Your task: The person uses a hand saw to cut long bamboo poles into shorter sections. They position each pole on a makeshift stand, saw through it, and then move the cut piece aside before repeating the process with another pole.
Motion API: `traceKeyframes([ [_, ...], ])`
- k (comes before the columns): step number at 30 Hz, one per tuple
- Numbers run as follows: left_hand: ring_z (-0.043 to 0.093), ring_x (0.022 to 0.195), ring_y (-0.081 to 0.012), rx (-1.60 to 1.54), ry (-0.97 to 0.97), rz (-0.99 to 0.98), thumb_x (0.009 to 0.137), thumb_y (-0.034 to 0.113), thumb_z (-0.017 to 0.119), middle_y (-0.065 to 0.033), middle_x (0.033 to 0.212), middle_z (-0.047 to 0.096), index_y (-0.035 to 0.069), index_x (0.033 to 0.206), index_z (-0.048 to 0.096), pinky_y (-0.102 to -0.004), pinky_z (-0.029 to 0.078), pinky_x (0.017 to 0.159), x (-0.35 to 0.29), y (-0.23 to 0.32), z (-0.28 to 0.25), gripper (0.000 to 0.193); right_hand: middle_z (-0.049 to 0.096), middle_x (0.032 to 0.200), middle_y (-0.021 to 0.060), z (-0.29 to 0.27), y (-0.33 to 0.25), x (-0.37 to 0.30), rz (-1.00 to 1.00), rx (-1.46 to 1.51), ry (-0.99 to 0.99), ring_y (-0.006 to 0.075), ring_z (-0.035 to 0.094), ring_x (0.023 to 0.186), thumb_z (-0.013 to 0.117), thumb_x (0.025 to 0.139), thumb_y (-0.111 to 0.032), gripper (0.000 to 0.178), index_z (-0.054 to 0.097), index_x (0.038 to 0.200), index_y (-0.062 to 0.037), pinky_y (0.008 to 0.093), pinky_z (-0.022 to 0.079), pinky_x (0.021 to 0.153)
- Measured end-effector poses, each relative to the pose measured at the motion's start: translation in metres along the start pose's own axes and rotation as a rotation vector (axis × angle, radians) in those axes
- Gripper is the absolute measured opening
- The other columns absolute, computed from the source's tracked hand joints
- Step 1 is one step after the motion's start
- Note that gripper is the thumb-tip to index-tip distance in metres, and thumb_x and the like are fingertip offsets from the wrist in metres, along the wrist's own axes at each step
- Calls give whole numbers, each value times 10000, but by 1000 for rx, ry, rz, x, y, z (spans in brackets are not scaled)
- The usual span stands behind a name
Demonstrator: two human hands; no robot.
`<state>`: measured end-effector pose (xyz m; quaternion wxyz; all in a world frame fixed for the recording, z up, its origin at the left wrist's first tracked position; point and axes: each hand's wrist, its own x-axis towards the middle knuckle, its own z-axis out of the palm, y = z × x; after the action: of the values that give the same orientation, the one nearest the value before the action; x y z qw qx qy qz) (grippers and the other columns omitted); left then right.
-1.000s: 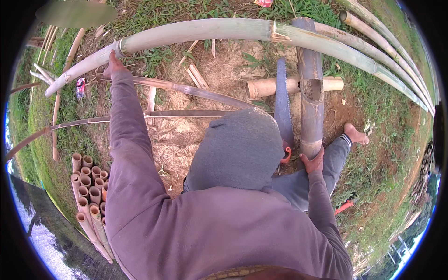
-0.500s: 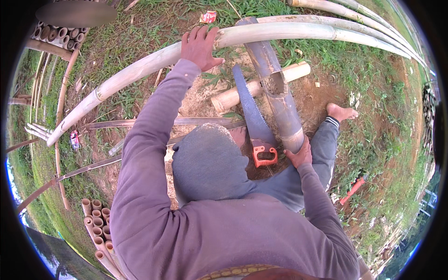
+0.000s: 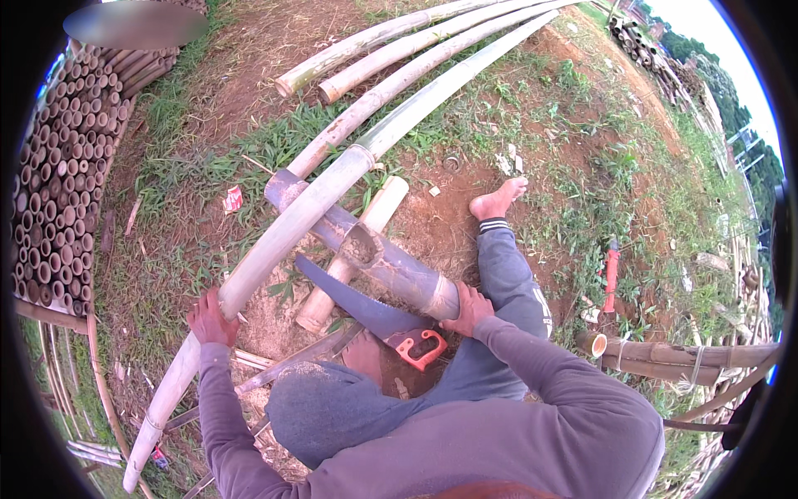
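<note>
A long pale bamboo pole (image 3: 274, 241) runs diagonally across the view, resting over the far part of a thick dark bamboo tube (image 3: 407, 270). My left hand (image 3: 214, 320) is closed over the pole towards its near left end, fingers on top. The tube has a rectangular notch (image 3: 362, 244) cut in its upper side. Wrapped round its near end is my right hand (image 3: 468, 309), beside my bent leg. A handsaw (image 3: 366, 306) with an orange handle lies between the tube and my other knee. Beneath the tube, crosswise, sits a short pale bamboo piece (image 3: 384, 204).
Several more pale poles (image 3: 399, 75) lie on the grass ahead. Stacked bamboo tubes (image 3: 62, 183) stand at far left. An orange-handled tool (image 3: 611, 279) rests on the ground right of my foot (image 3: 499, 200). Tied bamboo (image 3: 665, 358) reaches in from the right.
The view has turned to the right. My left hand is farther from the dark tube, nearer the pole's left end. My right hand still holds the tube's end.
</note>
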<state>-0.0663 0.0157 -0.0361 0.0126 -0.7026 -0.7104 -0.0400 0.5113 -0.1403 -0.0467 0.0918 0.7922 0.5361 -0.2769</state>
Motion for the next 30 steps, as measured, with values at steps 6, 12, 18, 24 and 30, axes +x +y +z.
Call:
traceKeyframes([
  [6,499,1401,-338,-2,60,-129,674,229,936,-115,1469,548,226,1526,460,-563,271,1219,-68,-46,-9,977,509,1495,240,12,-16,2,-78,12,72,409,529,1388,915,705,-510,1199,258,1621,-103,518,461,1129],
  [12,405,1358,-417,-202,465,-607,748,458,863,-209,1431,439,134,1509,427,-569,291,1167,-187,-2,38,935,472,1537,274,62,31,26,-333,122,239,462,464,1424,932,682,-454,1232,256,1628,-45,529,407,1184],
  [18,413,1456,-425,-636,450,-1945,801,393,834,-302,1527,425,64,1493,426,-529,347,1180,-290,-6,130,868,421,1613,118,48,-3,0,-378,-281,477,335,382,1515,861,787,-445,1045,315,1631,-160,541,321,1230],
  [24,712,1060,-376,-975,410,-1932,790,261,828,-253,1102,713,-17,1255,606,-457,554,947,-313,-50,165,586,444,1589,135,40,-78,-17,-838,-325,466,343,400,1494,820,831,-409,882,427,1559,-101,515,307,1225],
  [30,707,1007,-306,-1499,642,-1685,890,93,719,-106,1001,696,55,1144,657,-480,575,855,-283,-33,117,264,421,1613,122,115,-113,75,-1131,-357,408,327,355,1532,611,965,-521,765,419,1582,-110,501,275,1241],
])
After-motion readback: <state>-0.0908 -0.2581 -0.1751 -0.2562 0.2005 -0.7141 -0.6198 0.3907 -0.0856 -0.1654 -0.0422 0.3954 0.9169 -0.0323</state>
